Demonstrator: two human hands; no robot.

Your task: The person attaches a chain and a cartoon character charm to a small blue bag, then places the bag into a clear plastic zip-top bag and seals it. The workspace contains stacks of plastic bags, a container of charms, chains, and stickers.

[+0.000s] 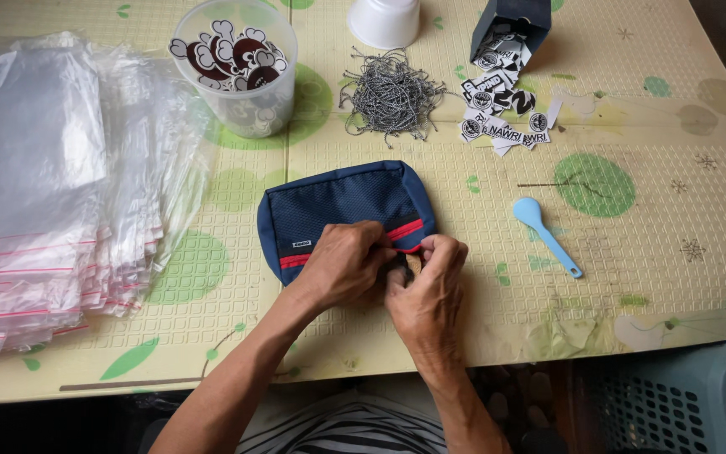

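Your left hand (342, 262) and right hand (430, 282) curl tight, both pinching the red-trimmed edge of the dark blue mesh fabric pouch (342, 202) near the counter's (682, 277) front edge.

Cream counter (649, 252) patterned with green leaves. On it: navy pouch (338, 202), clear bags (35, 193), sticker tub (237, 67). Also a pile of strings (391, 92), loose stickers (502, 113), blue spoon (546, 235), white cup (386, 21).

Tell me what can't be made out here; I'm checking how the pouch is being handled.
- Head view: small tan piece, mostly hidden by right hand.
- Front edge of blue pouch, covered by left hand.
- Blue basket, cut off by the frame's corner.
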